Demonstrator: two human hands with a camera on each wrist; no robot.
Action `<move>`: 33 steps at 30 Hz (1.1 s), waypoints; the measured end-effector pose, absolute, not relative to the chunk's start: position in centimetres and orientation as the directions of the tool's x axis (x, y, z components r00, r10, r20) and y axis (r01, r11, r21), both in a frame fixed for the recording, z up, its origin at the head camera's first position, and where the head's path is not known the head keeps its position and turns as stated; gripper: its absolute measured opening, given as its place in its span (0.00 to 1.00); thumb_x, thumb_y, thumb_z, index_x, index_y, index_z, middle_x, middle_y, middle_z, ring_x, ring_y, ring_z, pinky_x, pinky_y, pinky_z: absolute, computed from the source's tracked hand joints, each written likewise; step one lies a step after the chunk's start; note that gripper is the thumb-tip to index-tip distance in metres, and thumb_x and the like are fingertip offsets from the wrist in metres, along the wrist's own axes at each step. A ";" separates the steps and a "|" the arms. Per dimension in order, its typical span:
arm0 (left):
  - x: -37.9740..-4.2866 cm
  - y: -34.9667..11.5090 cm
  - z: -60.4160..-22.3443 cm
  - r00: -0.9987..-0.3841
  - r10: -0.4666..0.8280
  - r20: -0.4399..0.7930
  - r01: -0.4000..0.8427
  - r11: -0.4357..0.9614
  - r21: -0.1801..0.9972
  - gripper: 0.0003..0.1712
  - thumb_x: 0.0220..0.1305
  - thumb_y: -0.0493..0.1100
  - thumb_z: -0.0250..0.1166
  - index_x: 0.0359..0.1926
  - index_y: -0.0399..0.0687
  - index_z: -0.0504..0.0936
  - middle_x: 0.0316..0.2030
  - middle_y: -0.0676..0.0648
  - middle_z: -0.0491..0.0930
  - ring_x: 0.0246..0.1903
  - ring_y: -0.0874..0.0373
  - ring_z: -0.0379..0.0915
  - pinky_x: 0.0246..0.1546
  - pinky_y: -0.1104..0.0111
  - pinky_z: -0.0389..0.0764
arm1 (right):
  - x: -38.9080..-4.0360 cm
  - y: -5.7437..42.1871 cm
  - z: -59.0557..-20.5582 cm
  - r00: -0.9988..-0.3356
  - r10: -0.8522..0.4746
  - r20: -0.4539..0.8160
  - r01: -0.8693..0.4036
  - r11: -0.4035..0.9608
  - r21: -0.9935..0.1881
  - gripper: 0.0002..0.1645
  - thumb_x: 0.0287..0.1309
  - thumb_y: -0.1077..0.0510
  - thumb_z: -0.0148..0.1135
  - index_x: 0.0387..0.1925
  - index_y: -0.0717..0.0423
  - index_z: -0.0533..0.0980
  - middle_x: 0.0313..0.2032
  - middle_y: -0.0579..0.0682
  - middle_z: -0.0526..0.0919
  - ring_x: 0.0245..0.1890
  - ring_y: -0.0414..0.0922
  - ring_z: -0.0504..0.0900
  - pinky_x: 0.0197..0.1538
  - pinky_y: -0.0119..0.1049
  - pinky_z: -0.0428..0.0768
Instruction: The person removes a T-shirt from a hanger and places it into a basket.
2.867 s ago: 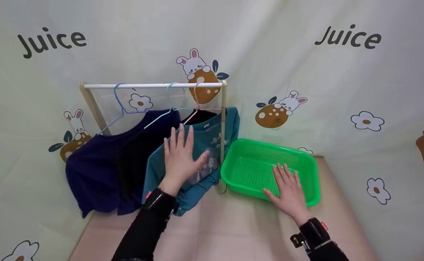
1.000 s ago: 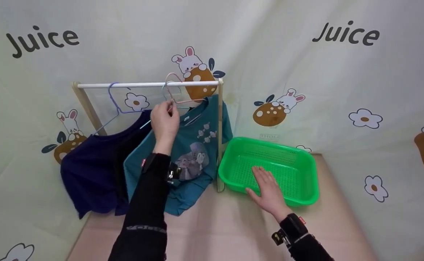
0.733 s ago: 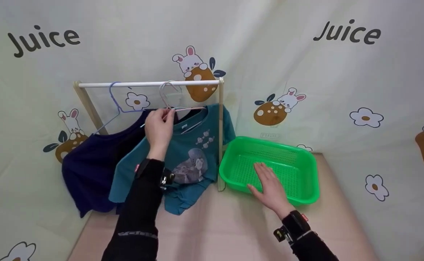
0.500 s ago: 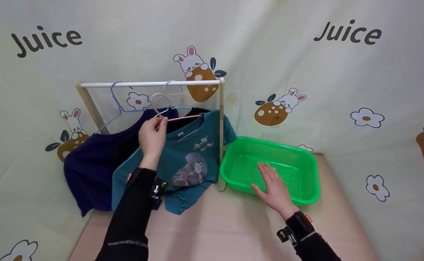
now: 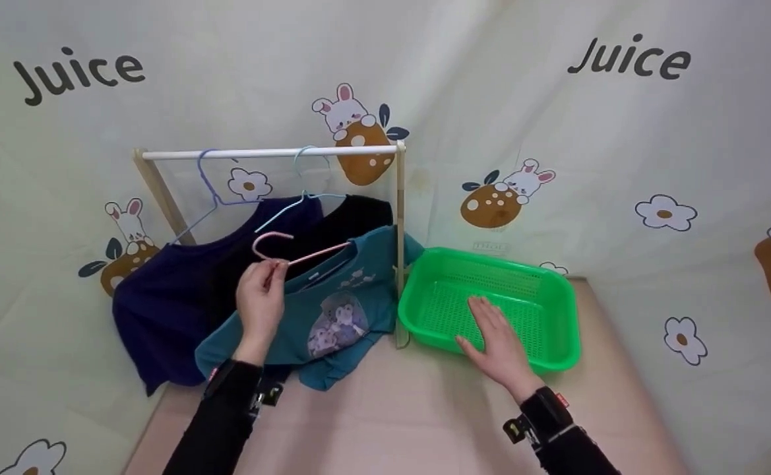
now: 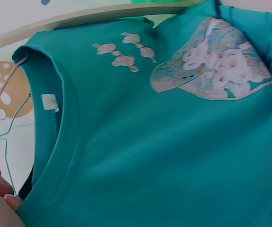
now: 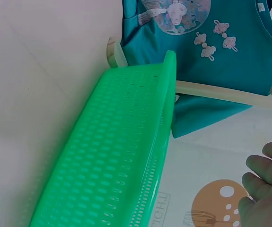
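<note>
Left hand [image 5: 260,303]: thumb and fingertips are closing together on a pink hanger [image 5: 317,254], pinching it just below the hook.
Right hand [image 5: 500,349]: fingers are lying straight, thumb spread apart from them, over the near side of a green basket [image 5: 568,316]; from where I'm standing, I can't quite tell whether it is touching the rim.
Pink hanger: its hook is sitting below the white bar [image 5: 246,154], apart from it, while one arm is running into a shirt neckline.
Teal shirt [image 5: 293,318]: it is hanging tilted from the pink hanger, in front of a black garment [image 5: 359,218], one sleeve showing past the right-hand post [image 5: 401,198].
Light blue hanger [image 5: 281,212]: it is hooking over the bar, just behind the pink one.
Navy garment [image 5: 161,310]: it is hanging leftmost, on a purple hanger [image 5: 207,181].
Green basket: it is standing on the pale table [image 5: 411,415], just beside the post.
Backdrop [image 5: 477,99]: rabbits and the word "Juice" are decorating it.
</note>
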State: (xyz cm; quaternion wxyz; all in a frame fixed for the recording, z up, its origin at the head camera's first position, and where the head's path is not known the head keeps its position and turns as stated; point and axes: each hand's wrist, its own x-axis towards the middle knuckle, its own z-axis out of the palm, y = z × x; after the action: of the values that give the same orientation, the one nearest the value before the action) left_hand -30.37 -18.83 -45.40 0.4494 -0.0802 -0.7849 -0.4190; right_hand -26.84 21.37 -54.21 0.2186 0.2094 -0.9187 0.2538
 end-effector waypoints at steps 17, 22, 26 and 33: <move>-27.2 -17.7 -43.5 -0.515 -0.160 0.842 0.670 0.538 0.512 0.04 0.62 0.30 0.66 0.37 0.40 0.85 0.24 0.47 0.72 0.26 0.58 0.62 0.33 0.67 0.61 | -27.3 20.6 -49.8 -0.765 -0.282 0.579 -0.570 0.716 -0.404 0.46 0.61 0.49 0.67 0.73 0.63 0.60 0.70 0.62 0.64 0.70 0.59 0.60 0.67 0.59 0.61; -27.0 -16.8 -41.9 -0.489 -0.126 0.863 0.720 0.499 0.481 0.10 0.57 0.24 0.67 0.35 0.40 0.86 0.22 0.46 0.70 0.25 0.58 0.61 0.33 0.69 0.60 | -27.3 20.7 -48.3 -0.771 -0.267 0.578 -0.565 0.707 -0.427 0.47 0.61 0.50 0.68 0.74 0.62 0.58 0.71 0.62 0.63 0.71 0.60 0.59 0.67 0.59 0.60; -26.9 -15.7 -41.1 -0.472 -0.097 0.876 0.758 0.463 0.460 0.11 0.54 0.22 0.67 0.34 0.39 0.85 0.22 0.45 0.71 0.25 0.57 0.61 0.32 0.69 0.59 | -27.6 20.6 -47.4 -0.778 -0.246 0.577 -0.554 0.703 -0.447 0.50 0.59 0.49 0.69 0.75 0.62 0.56 0.71 0.62 0.63 0.71 0.60 0.59 0.67 0.59 0.60; -26.5 -13.8 -41.0 -0.537 -0.038 0.843 0.755 0.424 0.500 0.09 0.58 0.27 0.67 0.34 0.44 0.86 0.23 0.49 0.73 0.25 0.60 0.62 0.31 0.69 0.62 | -27.7 20.5 -46.7 -0.729 -0.250 0.637 -0.621 0.635 -0.461 0.53 0.56 0.54 0.73 0.74 0.65 0.53 0.68 0.62 0.66 0.67 0.60 0.64 0.65 0.59 0.63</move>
State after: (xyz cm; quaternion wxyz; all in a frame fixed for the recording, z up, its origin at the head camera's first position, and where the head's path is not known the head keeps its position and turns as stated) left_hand -26.51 -13.77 -41.00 0.4149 -0.2441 -0.7349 -0.4777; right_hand -27.72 20.52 -46.68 0.2684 0.2521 -0.8633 0.3452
